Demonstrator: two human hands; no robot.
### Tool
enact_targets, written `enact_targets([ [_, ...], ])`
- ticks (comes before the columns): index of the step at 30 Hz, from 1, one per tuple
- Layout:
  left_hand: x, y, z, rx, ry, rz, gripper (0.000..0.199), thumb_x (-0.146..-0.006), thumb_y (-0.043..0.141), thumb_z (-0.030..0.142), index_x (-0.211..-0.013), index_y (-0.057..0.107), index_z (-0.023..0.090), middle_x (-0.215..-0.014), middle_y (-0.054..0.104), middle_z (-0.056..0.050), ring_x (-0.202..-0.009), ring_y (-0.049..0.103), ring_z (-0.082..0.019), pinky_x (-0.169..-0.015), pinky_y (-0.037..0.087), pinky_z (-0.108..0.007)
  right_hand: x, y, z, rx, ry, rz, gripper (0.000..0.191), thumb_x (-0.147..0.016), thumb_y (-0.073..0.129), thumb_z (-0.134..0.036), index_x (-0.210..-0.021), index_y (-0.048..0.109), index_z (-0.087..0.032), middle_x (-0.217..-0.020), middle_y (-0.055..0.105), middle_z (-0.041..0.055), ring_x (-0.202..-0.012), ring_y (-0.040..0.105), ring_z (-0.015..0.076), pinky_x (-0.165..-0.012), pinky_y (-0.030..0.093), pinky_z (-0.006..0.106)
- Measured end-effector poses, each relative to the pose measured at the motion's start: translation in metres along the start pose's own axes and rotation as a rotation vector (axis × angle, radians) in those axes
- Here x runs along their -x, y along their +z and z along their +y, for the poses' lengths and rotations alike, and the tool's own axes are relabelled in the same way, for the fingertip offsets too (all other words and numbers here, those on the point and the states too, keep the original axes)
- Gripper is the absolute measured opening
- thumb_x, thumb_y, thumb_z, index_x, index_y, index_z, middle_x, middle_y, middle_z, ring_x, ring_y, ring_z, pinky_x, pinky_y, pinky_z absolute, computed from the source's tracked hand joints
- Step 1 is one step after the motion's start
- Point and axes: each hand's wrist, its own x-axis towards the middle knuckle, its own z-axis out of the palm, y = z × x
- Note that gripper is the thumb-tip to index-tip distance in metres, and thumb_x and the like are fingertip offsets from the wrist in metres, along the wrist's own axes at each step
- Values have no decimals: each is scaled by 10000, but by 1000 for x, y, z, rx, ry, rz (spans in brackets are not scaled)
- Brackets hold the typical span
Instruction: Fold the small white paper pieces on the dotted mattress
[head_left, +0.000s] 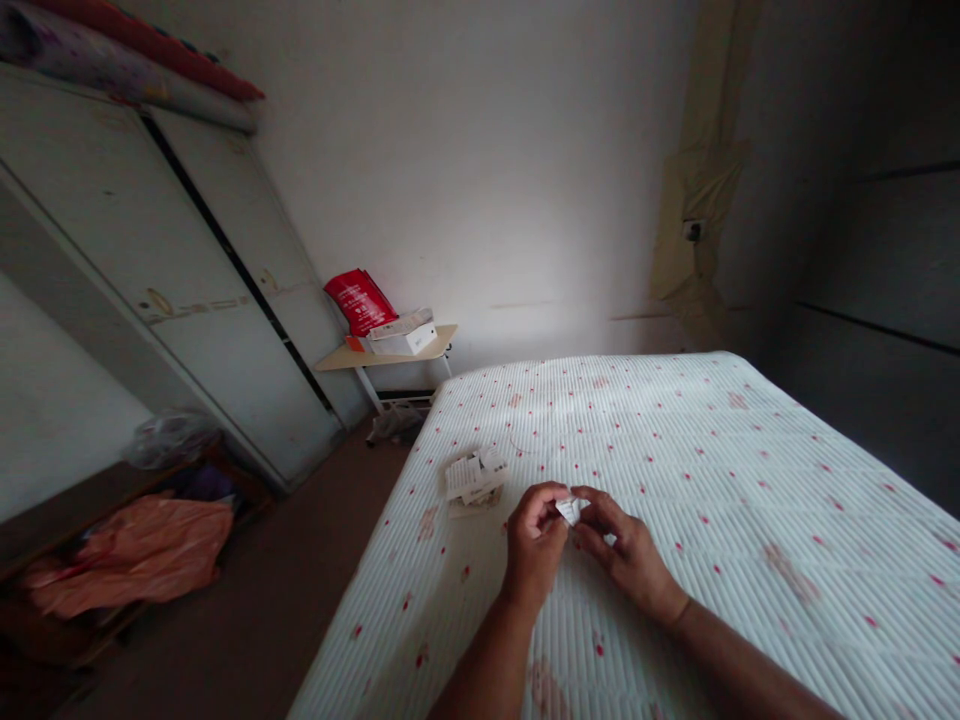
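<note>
Over the bed (637, 430), my left hand (536, 540) and my right hand (626, 550) come together on a small folded piece of white printed paper (571, 510). The fingertips of both hands pinch it from either side, and part of it is hidden behind them. Dark print shows on the paper's visible face. To the left of my left hand, a loose pile of printed paper sheets (476, 477) lies on the bed, apart from my hands.
A small side table (334, 358) beyond the bed holds a red bag (360, 300) and a white box (405, 342). Wardrobe doors (187, 260) stand at the left. An orange cloth or bag (142, 550) lies low at the left. A wall socket (694, 231) is at the back right.
</note>
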Motion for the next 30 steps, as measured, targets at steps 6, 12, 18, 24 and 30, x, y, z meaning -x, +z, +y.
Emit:
enact_targets([
  [6, 0, 0, -2, 11, -65, -6, 257, -697, 555, 138, -944, 620, 161, -817, 653, -43, -778, 594, -159, -739, 455, -248, -2, -3, -3, -32, 24, -28, 326, -822, 457, -228, -1147, 451, -199, -705, 610, -11, -611, 574, 128, -601, 464, 238],
  [12, -3, 1, 1, 218, -186, 8, 339, -640, 620, 189, -975, 580, 158, -751, 655, -23, -681, 591, -143, -662, 443, -236, -6, -4, -2, -263, 117, -21, 300, -797, 503, -265, -1087, 487, -188, -659, 582, -24, -600, 568, 128, -577, 466, 246],
  [18, -4, 0, -2, 360, -279, 13, 435, -604, 629, 176, -1030, 546, 156, -698, 642, -1, -618, 576, -127, -612, 425, -229, -9, -7, -7, -420, 131, 10, 293, -750, 545, -272, -1031, 515, -194, -729, 571, -11, -643, 565, 129, -614, 474, 261],
  [24, -2, 2, -7, 402, -305, -26, 399, -626, 621, 164, -1017, 545, 155, -688, 639, 0, -597, 558, -115, -585, 405, -223, -11, -9, -14, -445, 170, -27, 163, -750, 545, -284, -854, 593, -169, -686, 569, -4, -629, 537, 124, -609, 454, 256],
  [30, -3, 2, -8, 444, -318, -30, 316, -611, 627, 175, -924, 588, 152, -694, 637, -8, -602, 546, -110, -556, 378, -214, -13, -8, -15, -525, 192, -85, 200, -736, 567, -290, -896, 563, -170, -700, 578, 0, -652, 546, 137, -634, 449, 279],
])
